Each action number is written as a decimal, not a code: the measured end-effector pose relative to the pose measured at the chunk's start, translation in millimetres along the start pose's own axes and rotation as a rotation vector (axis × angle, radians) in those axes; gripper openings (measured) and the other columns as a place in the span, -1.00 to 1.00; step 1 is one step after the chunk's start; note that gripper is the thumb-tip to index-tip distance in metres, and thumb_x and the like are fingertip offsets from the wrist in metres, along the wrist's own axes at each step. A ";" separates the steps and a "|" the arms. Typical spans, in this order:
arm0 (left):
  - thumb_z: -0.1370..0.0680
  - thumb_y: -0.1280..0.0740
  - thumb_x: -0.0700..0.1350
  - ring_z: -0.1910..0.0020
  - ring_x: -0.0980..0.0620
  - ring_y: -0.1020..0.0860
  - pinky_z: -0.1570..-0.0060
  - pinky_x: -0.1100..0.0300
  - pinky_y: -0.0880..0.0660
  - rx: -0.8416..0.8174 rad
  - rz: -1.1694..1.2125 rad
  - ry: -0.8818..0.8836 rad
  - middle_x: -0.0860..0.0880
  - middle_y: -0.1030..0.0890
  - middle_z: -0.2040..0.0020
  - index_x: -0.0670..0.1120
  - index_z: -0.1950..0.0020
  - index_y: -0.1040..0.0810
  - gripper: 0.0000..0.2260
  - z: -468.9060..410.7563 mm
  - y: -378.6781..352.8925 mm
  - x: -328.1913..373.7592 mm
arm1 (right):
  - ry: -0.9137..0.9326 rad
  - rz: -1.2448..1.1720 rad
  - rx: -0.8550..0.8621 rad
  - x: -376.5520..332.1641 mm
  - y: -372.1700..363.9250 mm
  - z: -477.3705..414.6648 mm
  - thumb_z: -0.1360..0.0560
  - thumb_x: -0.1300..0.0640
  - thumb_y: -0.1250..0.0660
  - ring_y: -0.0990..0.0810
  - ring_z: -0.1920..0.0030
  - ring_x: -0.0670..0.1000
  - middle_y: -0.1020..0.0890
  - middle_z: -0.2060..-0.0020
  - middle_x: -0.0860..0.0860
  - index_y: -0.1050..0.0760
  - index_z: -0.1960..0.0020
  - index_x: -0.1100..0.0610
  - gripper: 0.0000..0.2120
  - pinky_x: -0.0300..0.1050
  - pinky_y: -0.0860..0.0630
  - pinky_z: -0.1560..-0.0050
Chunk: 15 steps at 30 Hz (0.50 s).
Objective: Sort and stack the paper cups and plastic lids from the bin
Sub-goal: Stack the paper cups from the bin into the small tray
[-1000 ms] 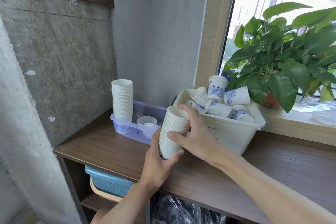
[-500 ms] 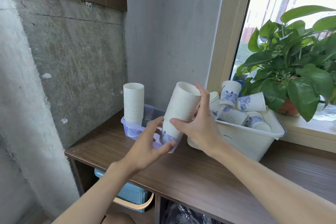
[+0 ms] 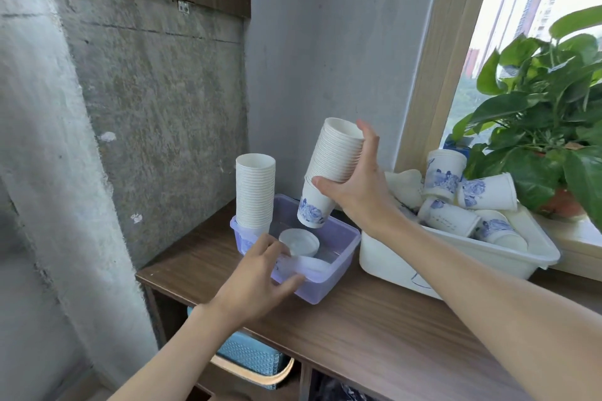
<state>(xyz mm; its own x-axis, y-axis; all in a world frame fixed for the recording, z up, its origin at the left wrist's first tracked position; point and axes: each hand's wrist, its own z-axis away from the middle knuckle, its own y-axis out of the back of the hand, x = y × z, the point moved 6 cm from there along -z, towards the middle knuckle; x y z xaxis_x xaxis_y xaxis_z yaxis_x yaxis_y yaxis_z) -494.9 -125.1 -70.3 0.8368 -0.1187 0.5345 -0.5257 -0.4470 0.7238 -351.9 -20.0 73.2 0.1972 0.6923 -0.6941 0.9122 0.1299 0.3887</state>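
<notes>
- I am watching the right hand (image 3: 355, 192) holding a tall stack of paper cups (image 3: 329, 172) in the air, with the thumb across the front and the fingers wrapped round the back.
- The stack is leaning with its open mouth up and towards the right. It is showing many white rims packed close together, and only the lowest cup is baring its wall, which has a blue flower print.
- The stack is hanging just above the purple tray (image 3: 338, 257), clear of the tray's floor.
- A second stack (image 3: 255, 192) of the same white cups is standing upright in the tray's far left corner.
- A round white lid (image 3: 299, 246) is lying flat in the tray, with a paler, see-through one just in front of it.
- The left hand (image 3: 257, 273) is reaching over the tray's near rim with its fingers loosely spread beside the lids; I cannot tell whether it is gripping anything.
- To the right, the white bin (image 3: 456, 257) is sitting on the table (image 3: 374, 329) holding loose cups (image 3: 485, 192), which are lying jumbled on their sides with blue flowers showing.
- A leafy plant (image 3: 537, 127) is standing behind the bin at the window.
</notes>
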 end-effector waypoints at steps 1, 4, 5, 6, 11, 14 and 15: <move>-0.43 -0.34 0.25 0.05 0.29 -0.43 0.04 0.45 -0.35 -0.011 -0.003 -0.008 0.22 -0.36 0.01 0.00 -0.10 -0.52 -0.60 4.6 3.3 0.3 | -0.001 0.006 -0.005 3.6 -8.5 -3.4 -0.30 0.09 -0.56 -0.49 -0.12 0.06 -0.41 -0.21 -0.09 -0.01 -0.43 -0.14 -0.08 0.07 -0.54 -0.08; -0.43 -0.32 0.30 0.03 0.23 -0.42 -0.02 0.35 -0.40 -0.040 -0.018 -0.038 0.16 -0.39 -0.02 0.01 -0.09 -0.50 -0.57 16.4 11.5 0.3 | -0.013 -0.006 -0.031 16.0 -35.9 -10.5 -0.29 0.10 -0.57 -0.46 -0.16 0.04 -0.41 -0.26 -0.04 -0.02 -0.44 -0.11 -0.06 0.01 -0.47 -0.16; -0.44 -0.32 0.32 0.02 0.20 -0.43 -0.03 0.30 -0.42 -0.050 -0.019 -0.043 0.16 -0.39 -0.02 0.02 -0.08 -0.49 -0.57 19.5 13.4 -0.1 | -0.015 -0.008 -0.038 20.1 -44.9 -11.9 -0.29 0.10 -0.56 -0.45 -0.18 0.03 -0.41 -0.27 -0.03 -0.02 -0.45 -0.10 -0.05 0.00 -0.46 -0.16; -0.44 -0.33 0.34 0.02 0.18 -0.43 -0.03 0.26 -0.44 -0.056 -0.015 -0.048 0.16 -0.40 -0.02 0.03 -0.08 -0.49 -0.57 21.5 14.4 -0.9 | -0.015 -0.007 -0.039 24.6 -53.6 -13.3 -0.29 0.11 -0.56 -0.45 -0.18 0.03 -0.42 -0.27 -0.03 -0.03 -0.45 -0.10 -0.06 -0.01 -0.46 -0.17; -0.45 -0.34 0.33 -0.02 0.18 -0.42 -0.07 0.30 -0.41 -0.044 0.016 -0.071 0.18 -0.39 -0.03 0.04 -0.06 -0.46 -0.58 23.7 16.8 -1.2 | -0.023 -0.019 -0.044 43.7 -88.2 -18.1 -0.27 0.05 -0.57 -0.46 -0.17 0.00 -0.45 -0.26 0.03 -0.08 -0.42 -0.09 -0.10 -0.04 -0.45 -0.16; -0.46 -0.33 0.35 -0.07 0.17 -0.41 -0.11 0.32 -0.38 -0.047 0.023 -0.078 0.20 -0.37 -0.04 0.06 -0.06 -0.44 -0.59 24.7 16.0 -1.5 | -0.040 0.016 -0.063 55.4 -100.7 -19.0 -0.26 -0.03 -0.59 -0.46 -0.20 0.01 -0.44 -0.29 0.05 -0.09 -0.42 -0.07 -0.09 -0.03 -0.45 -0.18; -0.46 -0.32 0.36 -0.08 0.17 -0.41 -0.13 0.32 -0.38 -0.052 0.022 -0.077 0.22 -0.36 -0.05 0.08 -0.07 -0.43 -0.60 25.1 15.8 -1.7 | -0.050 0.023 -0.079 59.1 -103.6 -18.3 -0.25 -0.04 -0.59 -0.46 -0.20 0.02 -0.44 -0.29 0.04 -0.09 -0.41 -0.07 -0.08 -0.03 -0.46 -0.17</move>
<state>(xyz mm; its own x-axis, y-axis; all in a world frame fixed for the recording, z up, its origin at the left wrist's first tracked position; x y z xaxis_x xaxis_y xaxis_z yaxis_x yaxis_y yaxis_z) -500.8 -154.2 -70.7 0.8334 -0.1965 0.5166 -0.5493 -0.3976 0.7350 -441.4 20.4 3.0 0.2370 0.6594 -0.7135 0.8764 0.1718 0.4499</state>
